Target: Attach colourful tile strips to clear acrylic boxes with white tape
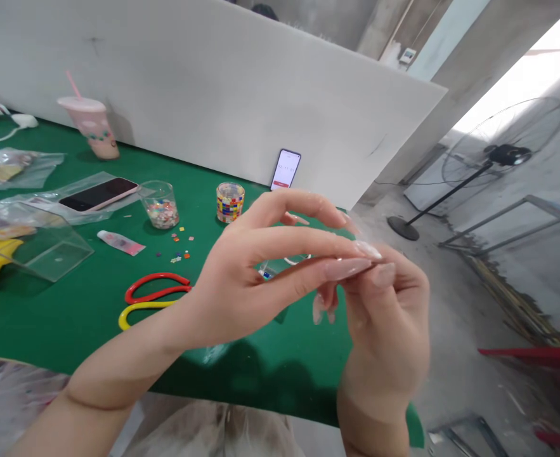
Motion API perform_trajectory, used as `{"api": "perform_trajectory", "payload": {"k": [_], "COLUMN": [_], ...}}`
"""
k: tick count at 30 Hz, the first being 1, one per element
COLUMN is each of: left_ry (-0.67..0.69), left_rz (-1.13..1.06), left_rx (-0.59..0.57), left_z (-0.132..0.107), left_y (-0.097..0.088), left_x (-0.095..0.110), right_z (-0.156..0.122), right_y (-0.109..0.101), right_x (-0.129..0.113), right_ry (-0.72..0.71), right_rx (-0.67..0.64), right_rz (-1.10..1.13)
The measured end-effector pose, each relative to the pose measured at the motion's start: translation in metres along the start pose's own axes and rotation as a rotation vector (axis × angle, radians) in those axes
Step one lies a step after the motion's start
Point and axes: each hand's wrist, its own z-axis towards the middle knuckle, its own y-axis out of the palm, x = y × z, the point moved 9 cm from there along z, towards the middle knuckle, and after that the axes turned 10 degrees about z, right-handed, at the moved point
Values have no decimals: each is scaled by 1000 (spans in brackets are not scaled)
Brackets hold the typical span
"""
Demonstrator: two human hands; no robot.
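Observation:
My left hand [265, 273] and my right hand [387, 317] meet in front of me, above the right end of the green table [46, 317]. The left fingers stretch out over the right fingertips. The right fingers curl inward, pinched against the left ones. What they hold, if anything, is hidden by the fingers. A bit of clear plastic [273, 266] shows behind the left hand.
On the table lie red and yellow scissors-like loops [153, 295], a clear box [46, 244], a glass of beads [160, 204], a mosaic-covered cup [230, 202], scattered small tiles, a glue tube [120, 242], two phones and a pink drink cup [92, 127]. A fan [498, 155] stands right.

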Motion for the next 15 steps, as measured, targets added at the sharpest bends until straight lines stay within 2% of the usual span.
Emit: {"api": "perform_trajectory", "payload": {"k": [2, 4, 6, 7, 9, 12, 15], "left_ry": [-52, -136, -209, -233, -261, -275, -312], "left_rz": [-12, -48, -126, -169, -231, -266, -276], "left_rx": [69, 144, 188, 198, 222, 303, 368], "left_z": [2, 4, 6, 7, 10, 9, 5], "left_y": [-4, -9, -12, -12, -13, -17, -20], "left_x": [-4, -15, -25, -30, -34, -32, -30], "right_z": [5, 15, 28, 34, 42, 39, 32], "right_y": [0, -6, -28, -39, -53, -59, -59], "right_x": [1, 14, 38, 51, 82, 131, 158], "right_ry": [15, 96, 245, 310, 445, 681, 827], "right_rx": [-55, -125, -97, -82, -139, -316, -363], "right_rz": [-162, -467, -834, -911, -1002, -1048, -1025]}}
